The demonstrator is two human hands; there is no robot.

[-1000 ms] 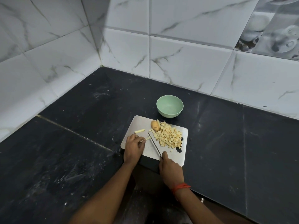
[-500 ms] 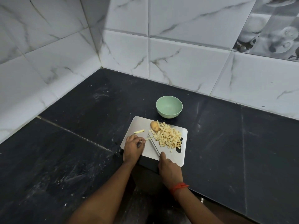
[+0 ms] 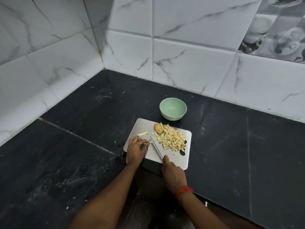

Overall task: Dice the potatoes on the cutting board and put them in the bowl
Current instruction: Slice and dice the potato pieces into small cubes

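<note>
Both hands are bare: the left hand (image 3: 136, 150) and the right hand (image 3: 173, 175). The left forearm (image 3: 105, 195) and the right forearm (image 3: 203, 210) are uncovered as far as they are shown. A thin red-orange thread band (image 3: 183, 191) is worn round the wrist just behind the right hand, wound in several strands, a short end sticking out.

one bowl (image 3: 172, 116), one cutting board (image 3: 144, 126), one knife (image 3: 156, 148)

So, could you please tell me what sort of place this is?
Probably a kitchen: dark counter, marble-look wall tiles, and a cutting board of diced potato near a bowl.
</note>
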